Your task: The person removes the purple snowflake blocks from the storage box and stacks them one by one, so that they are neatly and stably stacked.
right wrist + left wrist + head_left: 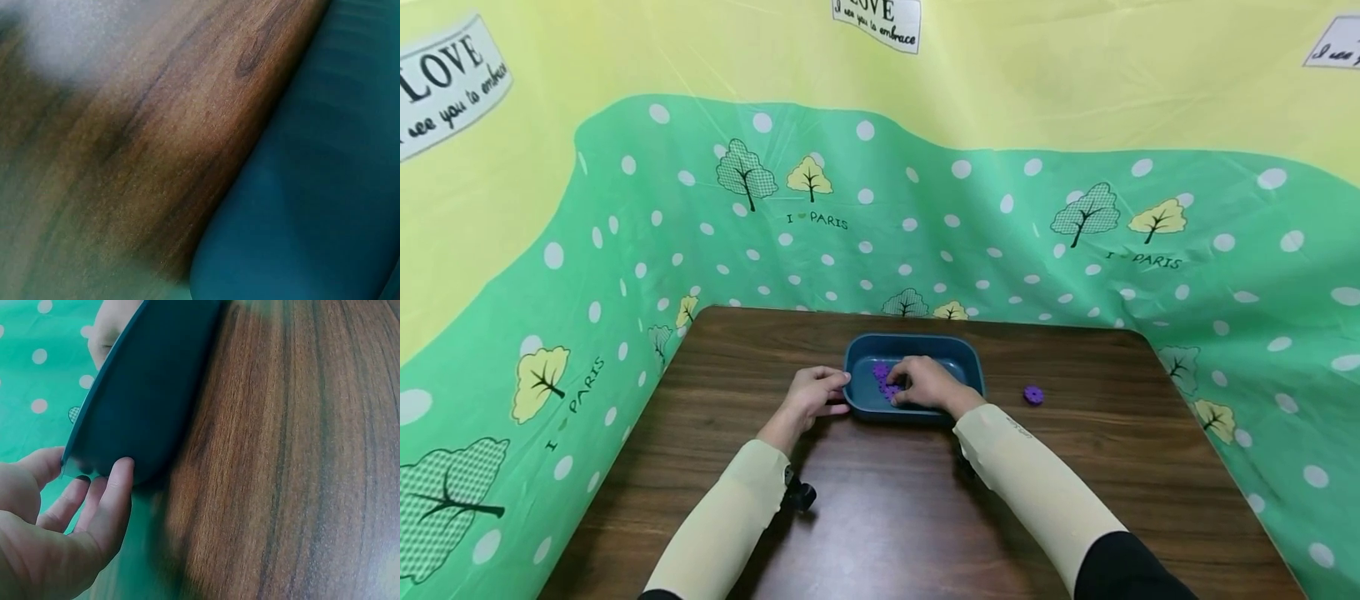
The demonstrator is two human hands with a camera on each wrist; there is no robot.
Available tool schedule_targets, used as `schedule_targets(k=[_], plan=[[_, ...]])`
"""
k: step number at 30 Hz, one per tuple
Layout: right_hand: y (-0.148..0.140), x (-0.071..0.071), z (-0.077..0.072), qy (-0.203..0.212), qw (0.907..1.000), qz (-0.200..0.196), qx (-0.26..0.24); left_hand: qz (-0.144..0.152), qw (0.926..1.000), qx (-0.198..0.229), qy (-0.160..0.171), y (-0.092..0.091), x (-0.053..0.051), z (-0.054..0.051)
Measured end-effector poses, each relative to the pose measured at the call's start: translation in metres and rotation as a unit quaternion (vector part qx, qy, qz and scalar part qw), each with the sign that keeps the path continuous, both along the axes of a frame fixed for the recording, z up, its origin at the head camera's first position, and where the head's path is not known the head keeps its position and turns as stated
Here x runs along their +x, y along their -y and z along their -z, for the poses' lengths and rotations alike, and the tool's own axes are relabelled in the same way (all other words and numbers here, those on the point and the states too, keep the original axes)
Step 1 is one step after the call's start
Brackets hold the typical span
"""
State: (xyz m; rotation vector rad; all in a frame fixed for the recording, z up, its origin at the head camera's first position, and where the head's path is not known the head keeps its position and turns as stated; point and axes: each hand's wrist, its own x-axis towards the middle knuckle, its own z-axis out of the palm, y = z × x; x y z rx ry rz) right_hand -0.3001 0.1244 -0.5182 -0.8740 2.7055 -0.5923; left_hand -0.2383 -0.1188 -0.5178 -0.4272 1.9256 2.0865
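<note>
At L end of 1 blue tray (917, 340), L hand (808, 392) pinches its rim, thumb on edge, fingertips apart vs. outer wall. In tray, R hand (928, 383), fingers curled down at purple pcs (880, 372) (several, overlapping, exact no. unclear); can't tell if pinching any. R of tray, 1 purple disc (1033, 395) on tbl (880, 517).

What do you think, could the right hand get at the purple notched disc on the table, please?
Probably yes: the right hand reaches into the dark blue tray and would have to lift out first, but nothing else appears to block its way to the purple notched disc.
</note>
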Motion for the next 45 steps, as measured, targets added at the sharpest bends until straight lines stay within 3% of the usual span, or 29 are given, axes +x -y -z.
schedule_targets(k=[23,36,45], plan=[[-0.005,0.002,-0.007,-0.058,0.9961,-0.038,0.054,0.009,0.9999,-0.009,-0.006,-0.004,0.0,-0.002],[-0.015,0.005,-0.015,-0.02,0.9998,-0.004,0.002,-0.001,0.9999,-0.011,-0.008,-0.002,0.002,-0.004],[-0.025,0.008,-0.02,-0.04,0.9991,0.005,-0.014,-0.002,0.9999,-0.009,-0.01,-0.002,0.003,0.0]])
